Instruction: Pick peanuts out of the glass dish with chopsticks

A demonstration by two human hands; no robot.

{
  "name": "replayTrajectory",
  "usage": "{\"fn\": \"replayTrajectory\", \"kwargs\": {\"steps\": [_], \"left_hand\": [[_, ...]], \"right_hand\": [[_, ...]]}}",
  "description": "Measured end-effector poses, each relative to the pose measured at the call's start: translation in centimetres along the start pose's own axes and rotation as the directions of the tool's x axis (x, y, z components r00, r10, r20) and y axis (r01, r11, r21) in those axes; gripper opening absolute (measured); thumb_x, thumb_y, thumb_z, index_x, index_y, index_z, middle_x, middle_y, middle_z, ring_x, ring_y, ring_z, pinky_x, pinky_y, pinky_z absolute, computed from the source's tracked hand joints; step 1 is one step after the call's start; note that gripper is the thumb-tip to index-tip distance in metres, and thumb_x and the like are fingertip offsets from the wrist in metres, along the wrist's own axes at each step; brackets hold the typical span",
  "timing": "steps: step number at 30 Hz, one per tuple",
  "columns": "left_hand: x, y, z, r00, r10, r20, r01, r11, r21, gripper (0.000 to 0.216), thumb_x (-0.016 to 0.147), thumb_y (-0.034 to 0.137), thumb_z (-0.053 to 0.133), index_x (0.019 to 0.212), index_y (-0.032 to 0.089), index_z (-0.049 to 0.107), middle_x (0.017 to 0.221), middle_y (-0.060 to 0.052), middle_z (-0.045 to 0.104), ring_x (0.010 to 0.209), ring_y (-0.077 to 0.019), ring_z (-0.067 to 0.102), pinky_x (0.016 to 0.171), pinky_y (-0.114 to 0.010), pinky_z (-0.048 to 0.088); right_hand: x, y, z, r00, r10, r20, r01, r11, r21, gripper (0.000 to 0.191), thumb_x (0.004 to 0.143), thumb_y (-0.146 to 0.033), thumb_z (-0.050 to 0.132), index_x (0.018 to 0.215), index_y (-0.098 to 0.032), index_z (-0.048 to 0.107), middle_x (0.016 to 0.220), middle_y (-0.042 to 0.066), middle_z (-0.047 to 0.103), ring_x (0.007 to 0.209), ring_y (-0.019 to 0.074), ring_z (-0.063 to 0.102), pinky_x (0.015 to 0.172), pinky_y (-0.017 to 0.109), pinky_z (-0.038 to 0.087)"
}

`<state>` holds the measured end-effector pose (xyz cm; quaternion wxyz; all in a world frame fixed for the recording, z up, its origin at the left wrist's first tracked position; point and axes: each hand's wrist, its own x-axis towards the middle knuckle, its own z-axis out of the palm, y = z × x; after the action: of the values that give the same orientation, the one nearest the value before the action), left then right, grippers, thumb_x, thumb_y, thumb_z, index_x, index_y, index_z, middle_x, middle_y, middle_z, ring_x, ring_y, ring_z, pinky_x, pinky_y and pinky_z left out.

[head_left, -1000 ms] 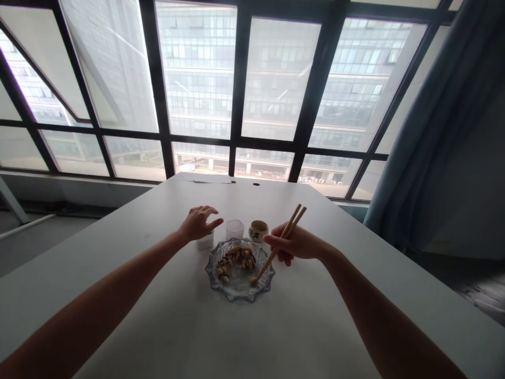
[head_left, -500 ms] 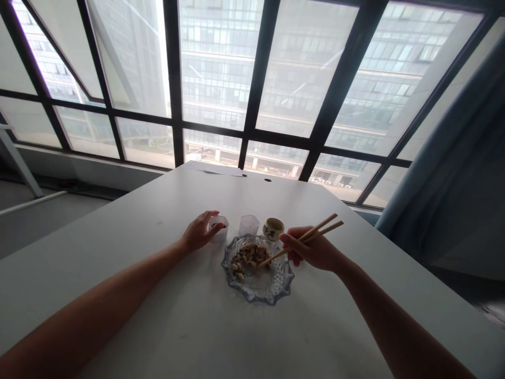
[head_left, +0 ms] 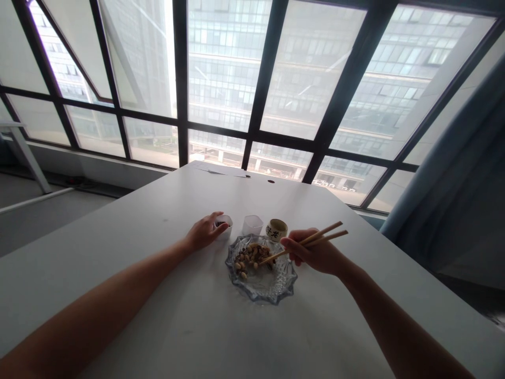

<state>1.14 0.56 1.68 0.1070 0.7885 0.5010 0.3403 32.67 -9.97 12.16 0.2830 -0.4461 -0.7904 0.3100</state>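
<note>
Chopsticks point(head_left: 332, 228) in the right hand point(head_left: 311, 250): gripping the pair narrowly between thumb and fingers, slanting them down from the side of the tabletop's point(head_left: 189, 321) right edge, and reaching with the lower ends to the nuts point(head_left: 248, 256) in the glass bowl point(head_left: 278, 281). Being unable to tell whether pinching a nut. Having the glass bowl around the middle of the tabletop, between its left and right edges, and seeing the nuts lying toward the far-left side, with glass showing on the near right. Curving the left hand point(head_left: 204, 230) around the left side of a white cup point(head_left: 225, 234) with dark contents point(head_left: 223, 223); being unable to tell whether gripping or only touching. Seeing, in one row with that cup just beyond the glass bowl toward the far edge, a pale cup point(head_left: 252, 226) and, nearest the right hand, a round cup point(head_left: 276, 230) bearing dark characters. Finding white paper point(head_left: 224, 170) lying by the far-left corner.
</note>
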Motion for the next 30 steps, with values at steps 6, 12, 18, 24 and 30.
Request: {"fn": "replayTrajectory", "kwargs": {"steps": [6,12,18,24,30], "left_hand": [[0.0,-0.1,0.1,1.0,0.0,-0.002,0.0,1.0,-0.001,0.077,0.089,0.075,0.034,0.134,0.015,0.053,0.1,-0.012,0.071,0.087,-0.0268,0.069,0.081,-0.037,0.051],[0.0,-0.4,0.1,1.0,0.008,0.003,-0.008,1.0,-0.023,0.074,0.089,0.072,0.037,0.134,0.016,0.052,0.115,-0.015,0.07,0.1,-0.0296,0.068,0.088,-0.04,0.051],[0.1,-0.7,0.3,1.0,0.019,-0.002,-0.019,0.999,-0.048,0.072,0.089,0.071,0.038,0.133,0.017,0.053,0.105,-0.013,0.073,0.097,-0.0299,0.069,0.088,-0.041,0.051],[0.1,-0.4,0.2,1.0,0.013,0.01,-0.012,1.0,-0.029,0.072,0.089,0.071,0.038,0.133,0.016,0.053,0.098,-0.012,0.072,0.094,-0.0292,0.068,0.085,-0.039,0.051],[0.1,-0.2,0.2,1.0,0.004,0.0,-0.004,0.999,-0.035,0.072,0.089,0.072,0.039,0.132,0.016,0.054,0.081,-0.006,0.07,0.079,-0.0259,0.068,0.075,-0.035,0.05]], "right_hand": [[0.0,-0.6,0.1,0.999,-0.038,0.013,0.038,0.999,-0.008,0.052,0.088,-0.061,0.058,0.061,-0.018,0.064,0.051,0.002,0.064,0.039,0.0115,0.056,0.039,0.021,0.045],[0.1,0.4,0.9,0.936,0.141,-0.323,-0.032,0.947,0.321,0.055,0.069,-0.072,0.071,0.061,-0.018,0.064,0.045,0.002,0.062,0.034,0.0134,0.055,0.033,0.023,0.041],[-3.3,4.3,3.4,0.746,0.486,-0.455,0.004,0.681,0.733,0.046,0.06,-0.062,0.084,0.065,-0.019,0.067,0.048,0.002,0.063,0.04,0.0151,0.056,0.035,0.027,0.047],[-7.2,6.3,5.5,0.663,0.603,-0.443,0.023,0.575,0.818,0.043,0.067,-0.061,0.081,0.067,-0.02,0.068,0.053,0.004,0.065,0.045,0.0156,0.059,0.038,0.027,0.052],[-7.4,5.9,6.0,0.676,0.583,-0.45,0.037,0.583,0.811,0.047,0.066,-0.065,0.08,0.067,-0.02,0.067,0.053,0.004,0.065,0.043,0.0163,0.058,0.036,0.028,0.049]]}}
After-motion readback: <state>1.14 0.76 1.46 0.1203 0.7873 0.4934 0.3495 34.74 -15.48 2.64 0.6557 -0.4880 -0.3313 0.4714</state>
